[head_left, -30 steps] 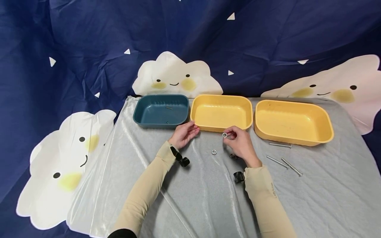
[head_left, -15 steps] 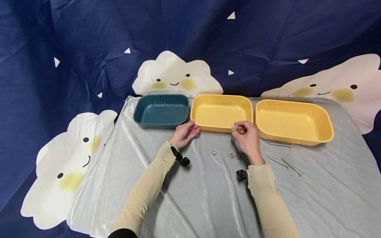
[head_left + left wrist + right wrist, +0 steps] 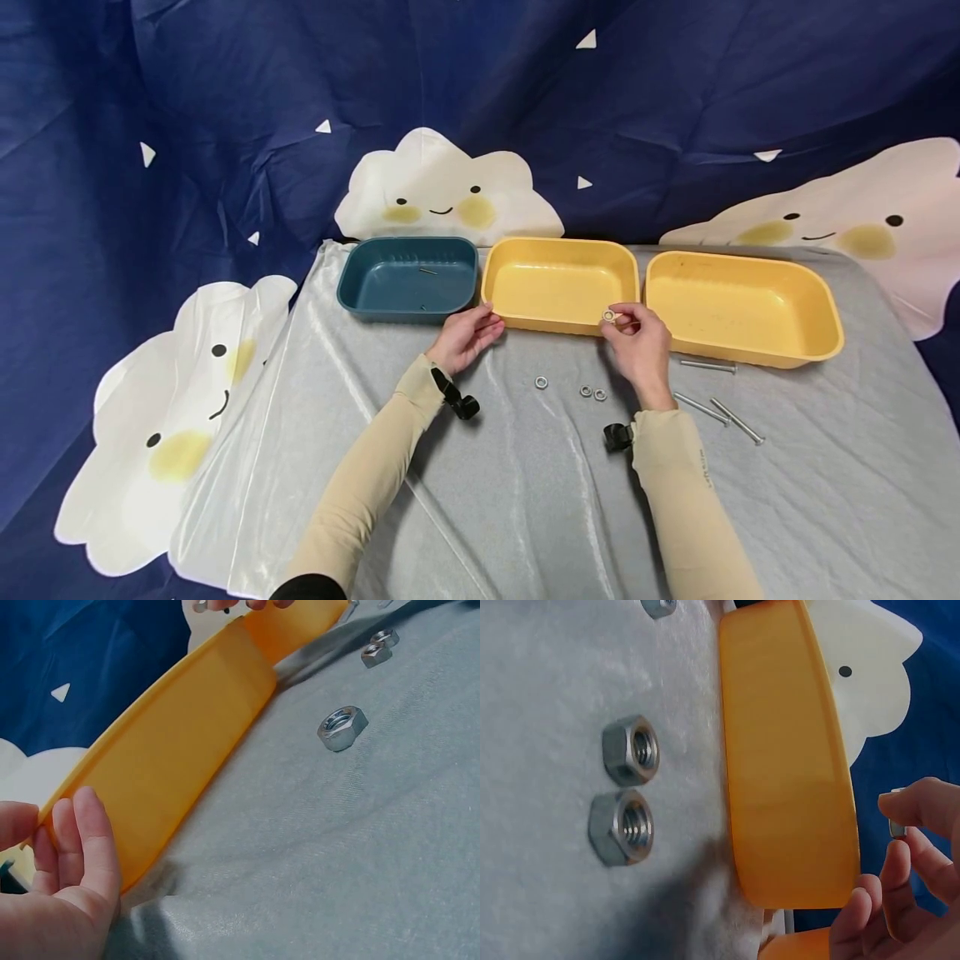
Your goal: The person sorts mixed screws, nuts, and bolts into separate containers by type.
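Observation:
My left hand (image 3: 463,340) pinches the near-left rim of the middle yellow bin (image 3: 547,323). In the left wrist view the thumb is at the rim and the fingers lie along the outer wall. Above this bin's near-right corner, my right hand (image 3: 642,348) pinches a hex nut (image 3: 608,317) between thumb and fingertip. The right wrist view shows that nut (image 3: 898,827) edge-on, partly covered by the fingers. On the grey cloth between the hands lie a single nut (image 3: 542,382) and two others side by side, a left nut (image 3: 586,391) and a right nut (image 3: 600,395).
To the left stands a teal bin (image 3: 407,316) with small metal pieces inside. A second yellow bin (image 3: 738,352) stands on the right. Three long bolts lie before it: a rear bolt (image 3: 708,366), a middle bolt (image 3: 701,408) and a right bolt (image 3: 737,420).
With the nut pinched, my right hand has moved right and slightly away along the middle bin's front rim, uncovering the paired nuts. My left hand has stayed at the rim.

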`<state>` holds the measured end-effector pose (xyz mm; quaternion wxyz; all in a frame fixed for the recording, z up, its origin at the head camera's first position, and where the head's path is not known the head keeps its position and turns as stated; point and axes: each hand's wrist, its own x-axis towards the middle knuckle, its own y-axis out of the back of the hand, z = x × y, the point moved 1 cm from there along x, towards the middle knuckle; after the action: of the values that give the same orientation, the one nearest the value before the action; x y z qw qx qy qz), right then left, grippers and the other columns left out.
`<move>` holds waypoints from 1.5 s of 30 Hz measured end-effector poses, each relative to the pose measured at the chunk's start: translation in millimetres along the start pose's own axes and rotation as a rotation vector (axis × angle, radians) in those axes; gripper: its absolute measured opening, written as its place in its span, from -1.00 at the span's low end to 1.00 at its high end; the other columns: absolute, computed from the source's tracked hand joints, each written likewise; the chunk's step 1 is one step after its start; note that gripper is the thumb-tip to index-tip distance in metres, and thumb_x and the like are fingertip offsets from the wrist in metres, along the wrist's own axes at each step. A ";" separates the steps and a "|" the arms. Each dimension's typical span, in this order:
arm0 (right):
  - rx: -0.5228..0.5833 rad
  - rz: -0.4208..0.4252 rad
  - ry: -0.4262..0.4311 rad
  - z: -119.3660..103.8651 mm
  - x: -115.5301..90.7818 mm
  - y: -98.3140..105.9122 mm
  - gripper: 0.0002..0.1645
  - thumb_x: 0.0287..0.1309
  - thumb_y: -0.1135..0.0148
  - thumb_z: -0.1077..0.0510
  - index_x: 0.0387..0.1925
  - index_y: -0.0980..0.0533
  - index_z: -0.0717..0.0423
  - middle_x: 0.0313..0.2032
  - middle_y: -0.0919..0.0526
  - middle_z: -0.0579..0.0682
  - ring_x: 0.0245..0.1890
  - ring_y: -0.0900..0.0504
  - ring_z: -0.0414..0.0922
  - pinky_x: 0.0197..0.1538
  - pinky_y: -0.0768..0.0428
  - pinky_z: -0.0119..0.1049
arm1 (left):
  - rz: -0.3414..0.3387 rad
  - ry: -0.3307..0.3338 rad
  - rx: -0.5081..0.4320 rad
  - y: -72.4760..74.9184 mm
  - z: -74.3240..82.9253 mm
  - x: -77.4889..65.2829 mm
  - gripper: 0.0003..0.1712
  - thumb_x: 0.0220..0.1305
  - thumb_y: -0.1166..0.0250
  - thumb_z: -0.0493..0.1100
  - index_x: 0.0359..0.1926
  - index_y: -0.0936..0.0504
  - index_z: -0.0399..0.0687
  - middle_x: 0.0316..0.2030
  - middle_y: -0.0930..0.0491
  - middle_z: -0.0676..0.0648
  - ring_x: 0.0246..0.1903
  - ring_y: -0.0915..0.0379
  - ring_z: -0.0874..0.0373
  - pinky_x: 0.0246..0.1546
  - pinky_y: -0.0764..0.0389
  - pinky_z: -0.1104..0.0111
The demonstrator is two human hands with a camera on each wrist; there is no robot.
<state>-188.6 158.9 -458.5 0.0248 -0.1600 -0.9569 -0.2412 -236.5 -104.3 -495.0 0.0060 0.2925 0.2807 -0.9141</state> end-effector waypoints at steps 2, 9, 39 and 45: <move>-0.010 0.012 -0.009 1.1 1.4 1.3 -0.74 0.05 -0.32 0.23 -0.17 -0.62 0.21 -0.40 -0.54 -0.03 -0.49 -0.37 -0.41 -0.34 -0.33 -0.59 | 0.000 0.001 -0.001 -0.2 -0.1 0.3 -0.91 0.39 -0.15 -0.25 -0.27 -0.49 -0.19 -0.49 -0.60 -0.06 -0.46 -0.63 0.15 -0.31 -0.68 0.43; -0.059 0.027 -0.034 0.9 3.1 3.9 -0.75 0.07 -0.29 0.20 -0.17 -0.62 0.19 -0.43 -0.52 -0.05 -0.50 -0.36 -0.40 -0.33 -0.31 -0.51 | 0.009 0.002 -0.009 -0.7 -1.1 1.4 -0.92 0.39 -0.16 -0.24 -0.26 -0.49 -0.19 -0.50 -0.60 -0.06 -0.47 -0.63 0.16 -0.32 -0.68 0.44; -0.124 -0.060 -0.098 1.6 0.9 4.1 -0.65 0.11 -0.33 0.12 -0.06 -0.60 0.16 -0.45 -0.56 -0.02 -0.49 -0.45 -0.25 -0.30 -0.37 -0.41 | 0.016 -0.007 -0.019 -1.4 -2.9 0.6 -0.90 0.37 -0.17 -0.26 -0.31 -0.50 -0.19 -0.52 -0.61 -0.06 -0.49 -0.62 0.16 -0.32 -0.68 0.44; -0.116 -0.060 -0.101 0.2 0.8 5.0 -0.64 0.12 -0.32 0.10 -0.05 -0.59 0.16 -0.43 -0.57 -0.02 -0.50 -0.45 -0.28 -0.31 -0.38 -0.43 | 0.014 0.002 -0.029 -1.8 -1.6 0.9 -0.89 0.38 -0.15 -0.25 -0.32 -0.49 -0.19 -0.52 -0.60 -0.06 -0.48 -0.63 0.16 -0.31 -0.68 0.45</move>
<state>-187.7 163.3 -456.3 -0.0399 -0.1444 -0.9457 -0.2884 -236.7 -101.9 -495.7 0.0167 0.2952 0.2920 -0.9096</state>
